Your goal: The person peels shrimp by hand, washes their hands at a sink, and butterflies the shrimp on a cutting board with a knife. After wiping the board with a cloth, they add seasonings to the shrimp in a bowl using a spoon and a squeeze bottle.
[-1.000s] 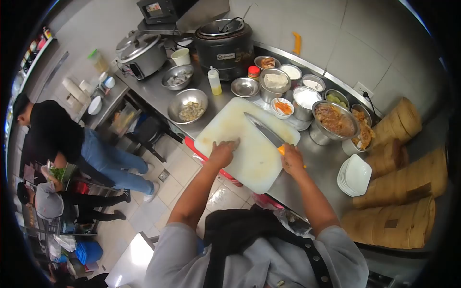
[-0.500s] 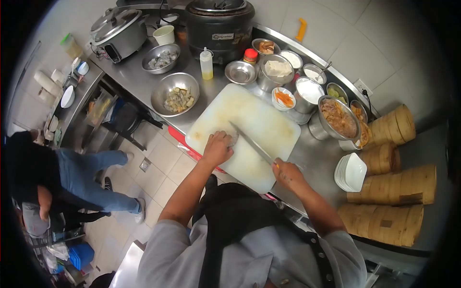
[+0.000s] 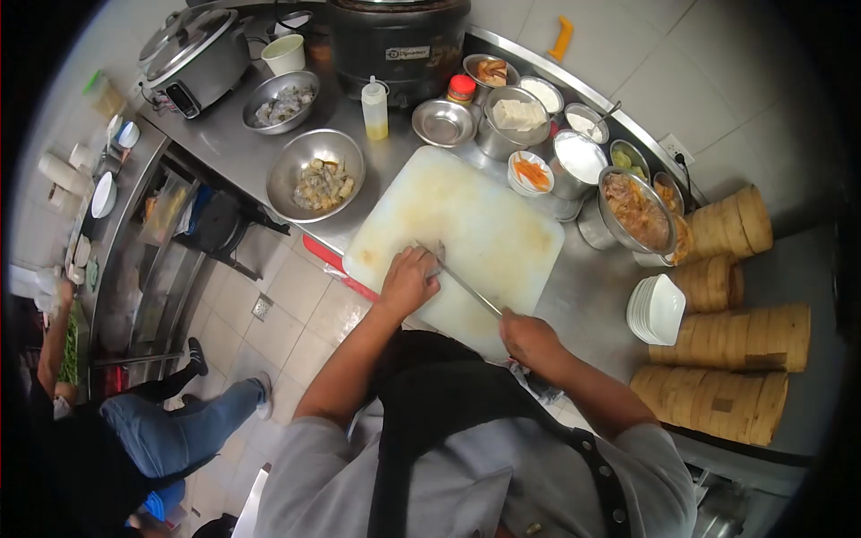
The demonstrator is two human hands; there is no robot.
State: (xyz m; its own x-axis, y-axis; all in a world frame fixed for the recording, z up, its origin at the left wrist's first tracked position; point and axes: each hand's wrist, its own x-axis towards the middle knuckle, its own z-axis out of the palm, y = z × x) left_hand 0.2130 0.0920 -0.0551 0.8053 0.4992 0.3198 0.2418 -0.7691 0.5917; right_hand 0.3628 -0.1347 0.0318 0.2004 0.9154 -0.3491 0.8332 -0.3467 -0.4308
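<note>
My right hand (image 3: 531,339) grips the handle of a long kitchen knife (image 3: 473,292), its blade pointing up and left across the white cutting board (image 3: 448,193). The curled fingers of my left hand (image 3: 410,281) press down on the board by the blade's tip. A small greyish piece of food (image 3: 439,254) shows at those fingertips, mostly hidden. Left of the board, a steel bowl (image 3: 280,197) holds cut pieces of seafood (image 3: 325,186). Another steel bowl (image 3: 249,117) behind it contains greyish raw shrimp (image 3: 285,106).
Behind the board stand a squeeze bottle (image 3: 375,112), carrot strips (image 3: 532,173), tofu (image 3: 518,114) and a bowl of meat (image 3: 632,211). White dishes (image 3: 657,309) and bamboo steamers (image 3: 731,336) line the right. A person in jeans (image 3: 179,426) is at lower left.
My right hand has moved slightly left and down, bringing the blade against the left fingertips. The view has shifted a little. The other person has turned towards the left counter, an arm reaching out.
</note>
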